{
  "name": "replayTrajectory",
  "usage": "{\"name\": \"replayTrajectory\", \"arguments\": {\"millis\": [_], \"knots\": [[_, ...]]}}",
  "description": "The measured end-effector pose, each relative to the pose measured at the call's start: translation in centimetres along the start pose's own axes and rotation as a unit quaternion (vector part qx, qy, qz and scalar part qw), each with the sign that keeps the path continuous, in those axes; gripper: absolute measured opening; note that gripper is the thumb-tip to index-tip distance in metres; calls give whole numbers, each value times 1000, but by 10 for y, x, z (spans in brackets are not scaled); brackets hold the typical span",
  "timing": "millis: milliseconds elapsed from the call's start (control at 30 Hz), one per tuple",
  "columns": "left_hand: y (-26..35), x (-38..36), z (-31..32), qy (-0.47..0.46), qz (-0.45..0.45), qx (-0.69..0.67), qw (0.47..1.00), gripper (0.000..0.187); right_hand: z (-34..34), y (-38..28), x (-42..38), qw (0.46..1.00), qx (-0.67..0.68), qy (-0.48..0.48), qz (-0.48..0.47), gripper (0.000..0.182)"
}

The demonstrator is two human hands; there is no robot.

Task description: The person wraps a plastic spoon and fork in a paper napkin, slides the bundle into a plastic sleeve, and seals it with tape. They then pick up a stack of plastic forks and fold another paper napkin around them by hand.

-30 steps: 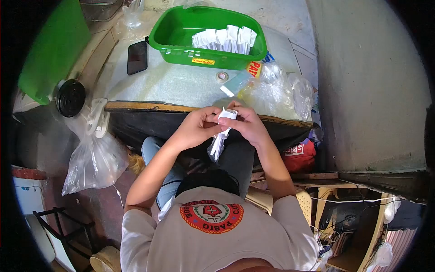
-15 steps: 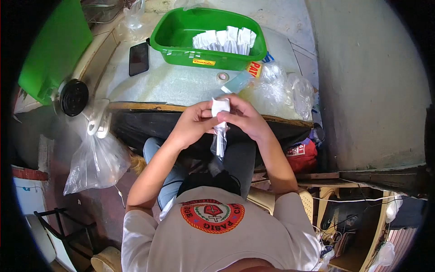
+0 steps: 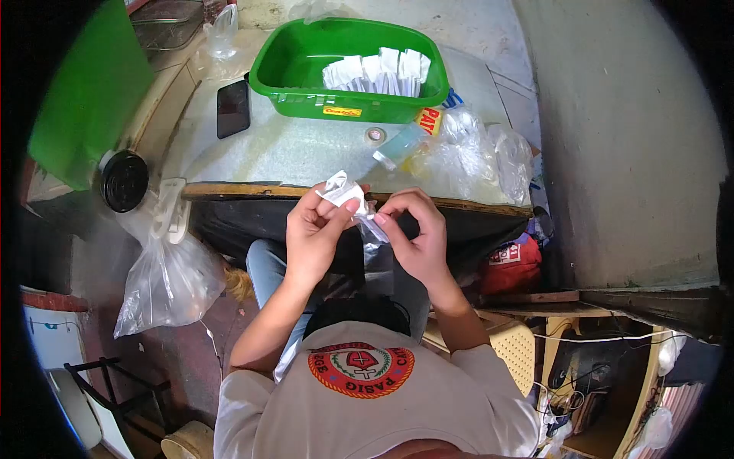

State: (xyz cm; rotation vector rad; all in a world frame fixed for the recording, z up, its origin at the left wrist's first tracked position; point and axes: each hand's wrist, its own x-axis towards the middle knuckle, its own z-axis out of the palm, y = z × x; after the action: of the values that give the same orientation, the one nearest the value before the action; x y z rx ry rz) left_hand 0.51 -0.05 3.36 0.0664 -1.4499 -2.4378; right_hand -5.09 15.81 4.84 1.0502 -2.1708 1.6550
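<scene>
Both forearms extend forward from the torso and converge in front of the near edge of the table [image 3: 306,157]. The left hand [image 3: 310,239] is raised, with its thumb laid diagonally across the near face of a white paper packet [image 3: 344,193] and its fingers behind it; thumb and fingers are closed on the packet. The packet is tilted, its wider paper end toward the upper left and its narrow end, in a clear plastic sleeve [image 3: 373,229], toward the lower right.

The right hand [image 3: 419,236] is angled inward. Its index finger is arched and meets the thumb in a pinch at the narrow part of the packet, at the right side. The remaining right fingers are curled; their exact contact cannot be determined.

On the table, beyond the hands, stands a green plastic basin [image 3: 294,105] containing a row of similar white packets [image 3: 378,73] along its right portion. A smartphone [image 3: 233,109] lies left of the basin. A tape roll [image 3: 375,135] is positioned in front of the basin, near crumpled clear plastic bags [image 3: 462,161] at the right.
</scene>
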Motion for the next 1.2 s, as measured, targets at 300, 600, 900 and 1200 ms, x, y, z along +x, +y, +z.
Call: {"name": "replayTrajectory", "arguments": {"millis": [300, 600, 900, 1200], "knots": [[1, -4, 1, -7, 28, -11, 1000, 27, 4, -8, 5, 975, -167, -4, -143, 14], [5, -10, 5, -16, 65, 58, 996, 24, 11, -8, -2, 993, 100, 55, 35, 8], [7, -18, 4, -61, 188, 158, 967, 27, -6, -24, 8, 990, -106, -4, -91, 15], [1, -20, -5, -86, 251, 172, 949, 24, -20, -45, 9, 980, -167, -78, -79, 17]]}}
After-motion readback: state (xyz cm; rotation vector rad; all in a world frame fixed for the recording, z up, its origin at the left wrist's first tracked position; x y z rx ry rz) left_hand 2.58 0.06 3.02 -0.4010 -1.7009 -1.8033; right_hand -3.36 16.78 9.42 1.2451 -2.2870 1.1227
